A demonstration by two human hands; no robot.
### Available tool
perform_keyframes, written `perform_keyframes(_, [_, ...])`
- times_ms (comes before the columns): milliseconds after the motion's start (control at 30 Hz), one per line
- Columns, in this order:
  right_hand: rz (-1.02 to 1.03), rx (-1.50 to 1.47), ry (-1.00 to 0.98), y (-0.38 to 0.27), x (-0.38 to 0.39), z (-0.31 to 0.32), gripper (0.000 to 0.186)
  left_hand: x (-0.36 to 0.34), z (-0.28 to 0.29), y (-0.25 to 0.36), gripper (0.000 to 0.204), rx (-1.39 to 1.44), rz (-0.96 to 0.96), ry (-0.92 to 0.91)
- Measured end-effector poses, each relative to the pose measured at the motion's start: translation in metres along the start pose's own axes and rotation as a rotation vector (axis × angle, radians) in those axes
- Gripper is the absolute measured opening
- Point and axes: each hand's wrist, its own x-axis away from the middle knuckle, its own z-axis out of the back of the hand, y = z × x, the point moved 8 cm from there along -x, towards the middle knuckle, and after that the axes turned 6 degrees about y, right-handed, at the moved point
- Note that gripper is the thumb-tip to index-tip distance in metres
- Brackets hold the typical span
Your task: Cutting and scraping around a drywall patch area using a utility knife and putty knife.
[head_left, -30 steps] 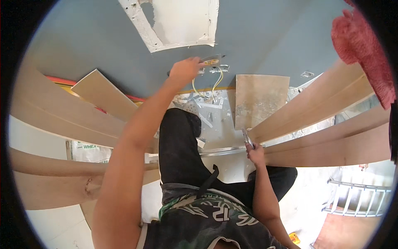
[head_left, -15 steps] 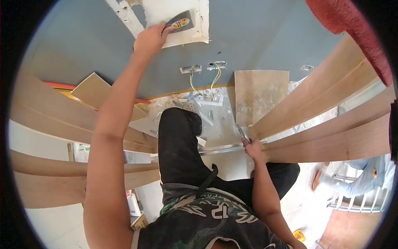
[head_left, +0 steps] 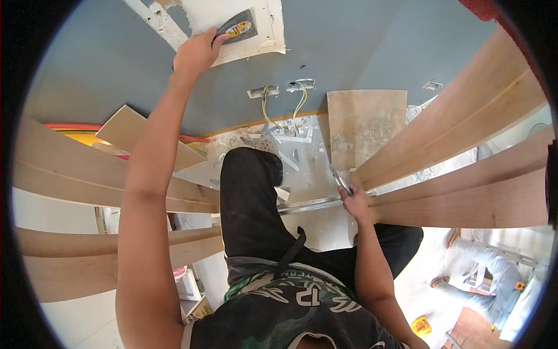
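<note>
My left hand (head_left: pixel 196 55) grips a putty knife (head_left: pixel 244 34), its dark blade against the white rectangular patch (head_left: pixel 267 41) on the grey-blue wall. Below the patch, two cut openings (head_left: pixel 300 86) have yellow wires hanging out. My right hand (head_left: pixel 354 202) holds a slim silver tool (head_left: pixel 340 181), possibly a utility knife, low between the wooden planks, near a stained board (head_left: pixel 366 128) leaning on the wall. My bent leg is between my hands.
Long wooden planks (head_left: pixel 436 128) flank me on both sides. Debris (head_left: pixel 293 157) litters the floor by the wall. Red cloth (head_left: pixel 476 8) shows at upper right. At lower right are another person's legs (head_left: pixel 494 273), a metal ladder and a yellow tub (head_left: pixel 421 326).
My left hand rose leftward from beside the wire openings onto the white patch with the putty knife. My right hand lifted slightly. The other person's legs came into view at lower right.
</note>
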Motion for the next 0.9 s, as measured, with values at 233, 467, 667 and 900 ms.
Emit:
perform_keyframes(233, [0.068, -0.022, 0.003, -0.007, 0.000, -0.002, 0.035, 0.009, -0.029, 0.013, 0.049, -0.033, 0.004, -0.059])
perform_keyframes(467, [0.159, -0.024, 0.033, -0.011, -0.002, -0.001, 0.033, 0.000, 0.008, 0.012, 0.049, -0.073, 0.014, -0.027])
perform_keyframes(667, [0.180, 0.003, 0.043, -0.018, 0.002, 0.002, 0.034, 0.013, -0.058, 0.042, 0.052, -0.065, -0.068, -0.221])
perform_keyframes(900, [0.041, -0.071, -0.028, -0.019, -0.003, 0.001, 0.035, 0.022, 0.007, 0.002, 0.042, 0.169, 0.070, 0.008])
